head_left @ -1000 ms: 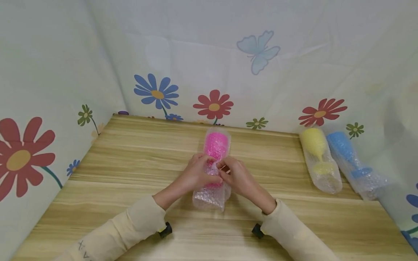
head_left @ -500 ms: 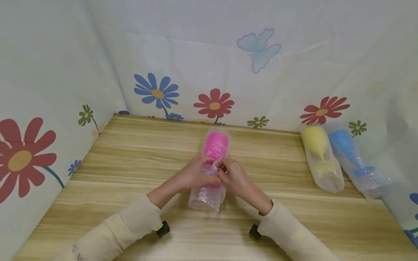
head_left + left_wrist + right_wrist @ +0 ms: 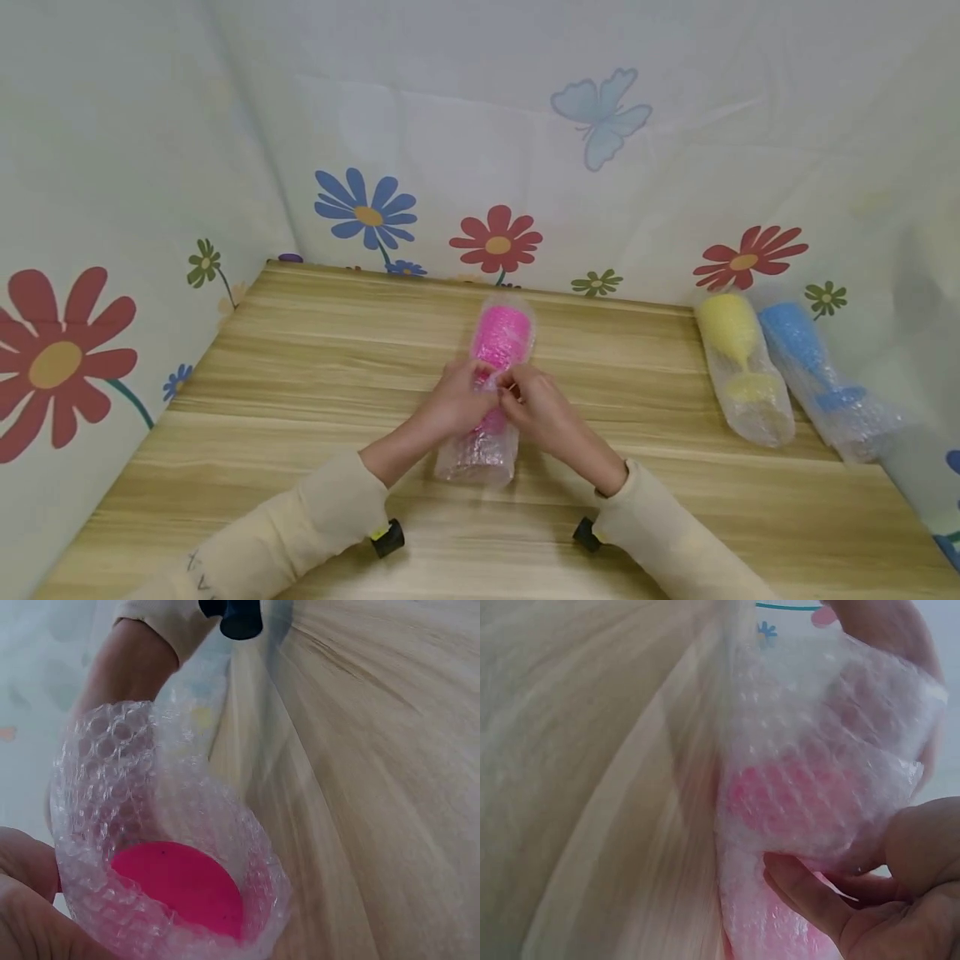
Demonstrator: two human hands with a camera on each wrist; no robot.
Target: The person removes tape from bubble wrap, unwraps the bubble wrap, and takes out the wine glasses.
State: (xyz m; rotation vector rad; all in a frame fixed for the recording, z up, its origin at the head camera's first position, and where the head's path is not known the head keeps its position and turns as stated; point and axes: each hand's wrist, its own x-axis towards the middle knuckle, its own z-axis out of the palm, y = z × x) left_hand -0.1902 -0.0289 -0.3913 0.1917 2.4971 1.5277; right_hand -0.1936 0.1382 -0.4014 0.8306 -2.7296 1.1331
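Note:
A pink goblet [image 3: 502, 333], rolled in clear bubble wrap [image 3: 476, 468], lies lengthwise on the table in the head view. My left hand [image 3: 463, 398] grips the wrapped goblet around its middle from the left. From the right, my right hand [image 3: 543, 408] pinches the wrap's edge at the goblet's narrow part, fingertips close to the left hand's. In the left wrist view the goblet's flat round base [image 3: 184, 889] shows inside the wrap's open end. The right wrist view has the right hand's fingers [image 3: 810, 892] against the wrap, with pink showing through it.
Two more wrapped goblets, one yellow [image 3: 729, 329] and one blue [image 3: 795, 333], lie side by side at the table's right end. The wooden table [image 3: 330, 333] meets a flower-printed cloth [image 3: 420, 125] at the back and sides.
Both hands stay at the goblet's middle with small finger movements. The wrap's near end, which tapered to a loose corner half a second ago, now looks more even.

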